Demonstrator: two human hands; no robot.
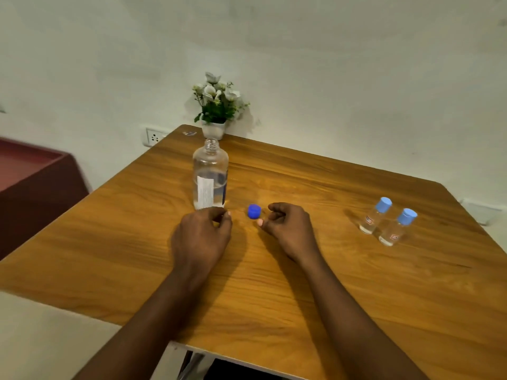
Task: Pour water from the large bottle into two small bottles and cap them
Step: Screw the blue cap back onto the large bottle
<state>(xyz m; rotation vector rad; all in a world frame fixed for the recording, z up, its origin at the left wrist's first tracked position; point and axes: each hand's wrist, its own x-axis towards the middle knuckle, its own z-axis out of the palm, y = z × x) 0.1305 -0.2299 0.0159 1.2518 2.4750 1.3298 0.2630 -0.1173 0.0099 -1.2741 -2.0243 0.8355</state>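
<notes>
Nothing is grasped: the left hand [201,237] and right hand [289,229] are seen over the brown wooden table [343,297], fingers loosely curled. The uncapped clear plastic large bottle [210,176] is stood just beyond the left fingertips. The round dark-blue cap [254,211] is placed between the hands, just beside the right thumb. The two capped small clear bottles [395,229] are stood well right of the right hand.

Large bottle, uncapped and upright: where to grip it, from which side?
Probably the mid-body of the large bottle, at the label, with the left hand coming from the near side, since it lies just in front. The body is a straight upright cylinder there; the open neck is narrow.
</notes>
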